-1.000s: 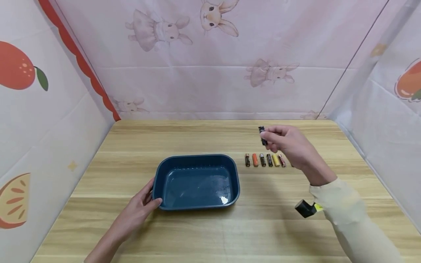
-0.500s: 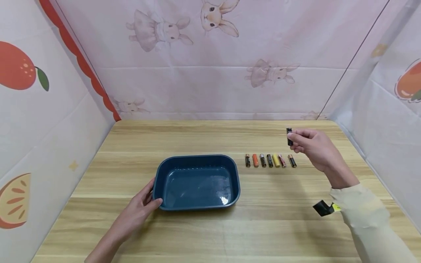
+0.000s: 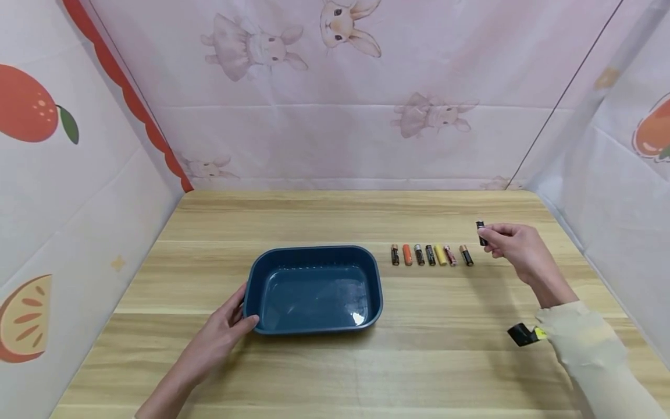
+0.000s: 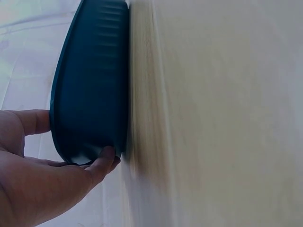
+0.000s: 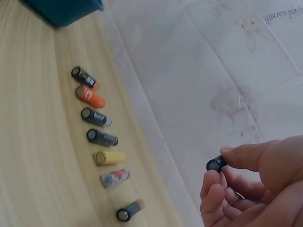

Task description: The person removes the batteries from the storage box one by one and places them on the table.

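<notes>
A dark battery [image 3: 481,233] is pinched between the thumb and fingers of my right hand [image 3: 515,244], above the table at the right end of a battery row. In the right wrist view its round end [image 5: 216,165] faces the camera. The row on the table includes an orange battery [image 3: 407,255], a yellow battery [image 3: 441,255] and several dark ones; a black battery with a copper end [image 3: 466,256] lies a little apart at the right. My left hand [image 3: 222,331] grips the near left corner of a dark blue plastic basin [image 4: 92,80], thumb at the rim, fingers along the outer wall.
The basin, with only a light reflection on its floor, stands left of the row on a wooden table [image 3: 335,378]. Fabric walls with rabbit and fruit prints [image 3: 335,145] close off the back and sides. A black device [image 3: 522,334] hangs at the right sleeve.
My right hand has carried the dark battery to the right, past the row, and then lower. The left hand and the basin have stayed in place.
</notes>
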Motion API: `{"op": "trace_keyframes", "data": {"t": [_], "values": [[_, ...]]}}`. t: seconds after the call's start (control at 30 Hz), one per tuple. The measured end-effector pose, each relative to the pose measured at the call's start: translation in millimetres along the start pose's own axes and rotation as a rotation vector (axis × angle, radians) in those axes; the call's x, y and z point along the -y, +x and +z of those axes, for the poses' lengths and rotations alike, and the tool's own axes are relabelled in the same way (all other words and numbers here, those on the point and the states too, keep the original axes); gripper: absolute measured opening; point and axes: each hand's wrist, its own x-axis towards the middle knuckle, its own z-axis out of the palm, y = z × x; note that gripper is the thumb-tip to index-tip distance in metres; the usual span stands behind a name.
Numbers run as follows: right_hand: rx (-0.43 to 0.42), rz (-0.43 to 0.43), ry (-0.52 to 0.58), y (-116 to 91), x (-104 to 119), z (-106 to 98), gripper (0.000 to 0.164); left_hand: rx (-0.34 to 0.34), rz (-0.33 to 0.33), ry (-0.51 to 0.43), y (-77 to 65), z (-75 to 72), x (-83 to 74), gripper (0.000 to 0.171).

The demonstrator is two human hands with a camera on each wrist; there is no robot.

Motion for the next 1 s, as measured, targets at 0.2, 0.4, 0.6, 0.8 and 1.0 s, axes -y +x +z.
{"op": "trace_keyframes", "data": {"t": [0.2, 0.4, 0.6, 0.8, 1.0], "values": [[-0.031, 0.048, -0.044, 5, -20, -1, 0.053, -0.001, 0.011, -0.003, -0.8, 0.5, -0.1, 0.077], [-0.047, 0.096, -0.074, 10, -39, -1, 0.050, -0.009, 0.001, 0.011, -1.0, 1.2, -0.8, 0.077], [-0.020, 0.168, -0.092, 15, -53, 1, 0.048, -0.007, -0.005, 0.006, -0.9, 1.3, -0.8, 0.077], [-0.019, 0.192, -0.179, 18, -58, 4, 0.049, -0.007, 0.000, 0.014, -0.9, 0.8, -0.9, 0.077], [-0.037, 0.194, -0.218, 20, -59, 7, 0.045, -0.012, -0.010, 0.024, -0.9, 1.1, -0.6, 0.078]]}}
